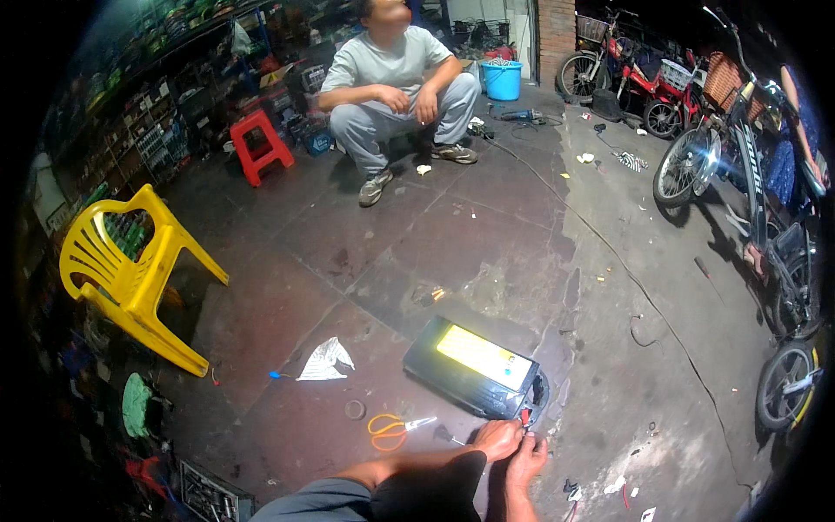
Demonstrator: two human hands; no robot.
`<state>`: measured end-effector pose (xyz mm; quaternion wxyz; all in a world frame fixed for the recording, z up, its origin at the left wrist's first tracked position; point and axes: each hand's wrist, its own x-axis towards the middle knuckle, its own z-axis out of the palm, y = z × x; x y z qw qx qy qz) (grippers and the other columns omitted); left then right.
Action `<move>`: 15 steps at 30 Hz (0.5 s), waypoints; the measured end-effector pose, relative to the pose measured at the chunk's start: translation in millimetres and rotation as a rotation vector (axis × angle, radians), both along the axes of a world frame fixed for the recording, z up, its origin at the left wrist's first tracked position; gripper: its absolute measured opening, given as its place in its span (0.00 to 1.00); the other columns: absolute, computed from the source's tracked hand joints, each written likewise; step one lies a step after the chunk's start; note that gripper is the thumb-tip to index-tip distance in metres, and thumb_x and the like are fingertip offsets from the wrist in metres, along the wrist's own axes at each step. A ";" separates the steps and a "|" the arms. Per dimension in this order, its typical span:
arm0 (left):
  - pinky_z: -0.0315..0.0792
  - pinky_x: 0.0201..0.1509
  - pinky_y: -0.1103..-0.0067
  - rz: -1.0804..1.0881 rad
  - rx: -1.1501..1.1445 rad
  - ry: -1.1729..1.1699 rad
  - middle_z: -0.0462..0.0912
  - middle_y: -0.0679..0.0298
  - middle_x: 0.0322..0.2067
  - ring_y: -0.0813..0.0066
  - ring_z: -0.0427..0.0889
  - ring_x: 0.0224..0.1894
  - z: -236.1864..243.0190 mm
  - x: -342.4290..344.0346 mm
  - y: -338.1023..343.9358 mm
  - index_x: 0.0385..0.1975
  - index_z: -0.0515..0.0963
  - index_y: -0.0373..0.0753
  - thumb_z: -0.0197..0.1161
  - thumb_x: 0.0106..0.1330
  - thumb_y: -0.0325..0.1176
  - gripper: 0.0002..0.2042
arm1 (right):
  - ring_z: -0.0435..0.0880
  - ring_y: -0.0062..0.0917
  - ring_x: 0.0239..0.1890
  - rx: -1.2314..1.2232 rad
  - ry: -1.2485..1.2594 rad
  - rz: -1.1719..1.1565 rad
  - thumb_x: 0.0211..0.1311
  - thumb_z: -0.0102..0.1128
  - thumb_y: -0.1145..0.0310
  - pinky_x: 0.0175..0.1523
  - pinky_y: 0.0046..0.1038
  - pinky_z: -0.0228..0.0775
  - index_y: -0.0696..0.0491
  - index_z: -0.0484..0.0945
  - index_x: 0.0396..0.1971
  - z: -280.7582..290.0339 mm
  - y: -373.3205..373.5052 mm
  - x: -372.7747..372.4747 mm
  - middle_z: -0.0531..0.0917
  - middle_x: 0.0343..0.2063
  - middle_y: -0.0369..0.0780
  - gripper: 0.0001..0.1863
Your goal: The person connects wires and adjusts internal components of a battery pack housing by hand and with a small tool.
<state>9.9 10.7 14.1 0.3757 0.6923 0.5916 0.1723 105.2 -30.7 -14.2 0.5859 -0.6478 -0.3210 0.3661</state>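
Head view, left to right: one yellow chair [139, 287] and one red stool [261, 143] stand on the floor [270, 239]. Next lie one white striped scrap [326, 363], one grey ring [348, 407] and one pair of scissors [396, 429]. Then comes the one black case [448, 372] being worked on, lying on the floor, its one yellow label [484, 356] upward. At its near right corner are the left hand [496, 440], fingers bent closely just beside one red piece [524, 417], and the right hand [525, 463], fingers partly curled. I cannot tell what either grip has hold of. The step seems to be fine work at this corner; the next move probably calls for steady fingertips.
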 end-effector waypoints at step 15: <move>0.71 0.52 0.61 0.076 0.010 -0.162 0.80 0.47 0.47 0.46 0.78 0.48 -14.3 -2.7 -21.1 0.47 0.78 0.37 0.53 0.67 0.41 0.17 | 0.78 0.27 0.32 -0.068 0.063 0.069 0.64 0.55 0.67 0.41 0.32 0.71 0.66 0.80 0.34 -7.0 2.7 2.2 0.83 0.29 0.43 0.15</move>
